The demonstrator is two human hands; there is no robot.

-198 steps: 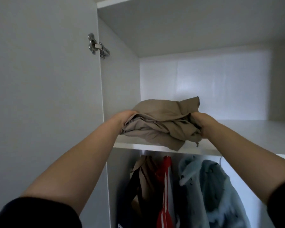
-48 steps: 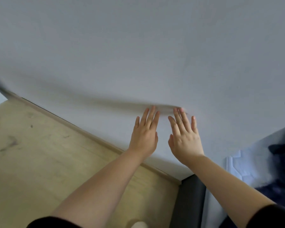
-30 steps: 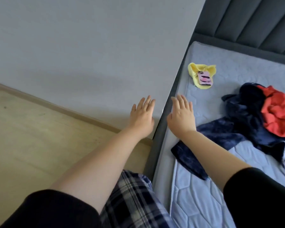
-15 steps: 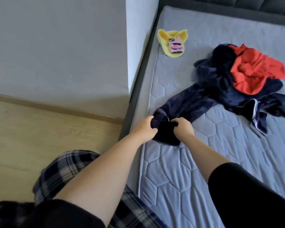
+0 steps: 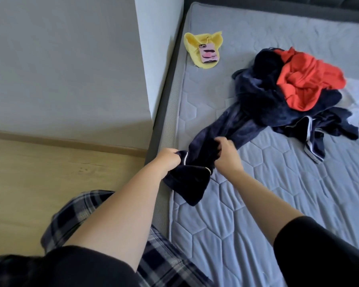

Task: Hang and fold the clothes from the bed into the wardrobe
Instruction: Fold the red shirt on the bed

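Gripping the navy garment [image 5: 197,172] in both curled fists, left hand [image 5: 168,159] and right hand [image 5: 226,154] should lift together, freeing the tail beyond from the pile [image 5: 294,90].

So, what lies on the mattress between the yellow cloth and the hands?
In the head view, only bare quilted mattress lies between the yellow cloth and the hands, left hand and right hand, which grip the dark blue garment.

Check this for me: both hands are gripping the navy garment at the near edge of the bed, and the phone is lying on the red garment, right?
Not quite. In the head view the phone lies on the yellow garment, not the red garment. The rest holds: left hand and right hand grip the navy garment at the bed's near edge.
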